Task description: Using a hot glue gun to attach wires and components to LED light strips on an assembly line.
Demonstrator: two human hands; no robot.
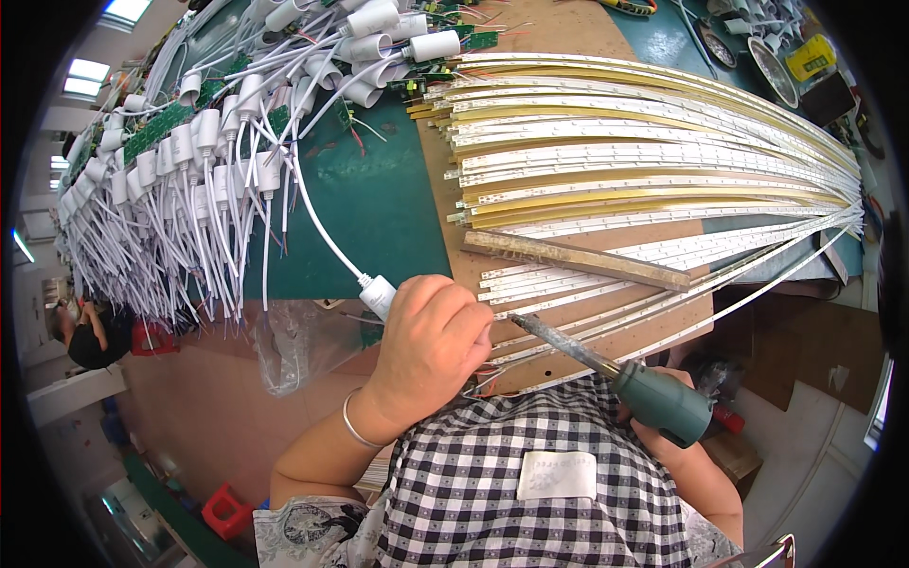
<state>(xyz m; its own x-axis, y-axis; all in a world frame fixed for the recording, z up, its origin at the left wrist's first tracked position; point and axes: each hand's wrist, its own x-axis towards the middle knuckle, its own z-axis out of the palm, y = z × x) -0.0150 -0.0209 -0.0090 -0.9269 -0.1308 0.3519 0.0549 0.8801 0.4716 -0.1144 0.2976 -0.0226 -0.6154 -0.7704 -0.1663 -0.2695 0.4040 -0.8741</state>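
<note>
Tube (377, 296), smooth and white, sits at ten o'clock from the curled left hand (434, 327); I can't tell its grip. Right hand (651, 437) holds a green-handled metal iron (661, 401).

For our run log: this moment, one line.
left hand: holding white cabled cap | right hand: green-handled soldering iron | wooden bar: across LED strips

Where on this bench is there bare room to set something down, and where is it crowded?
Green tabletop shows between the white sockets and the long strips, though a white cable crosses its left part. A smaller patch of brown board lies beyond the strips. Crowded: upper left, heaped with sockets, and right, under the strips.
</note>
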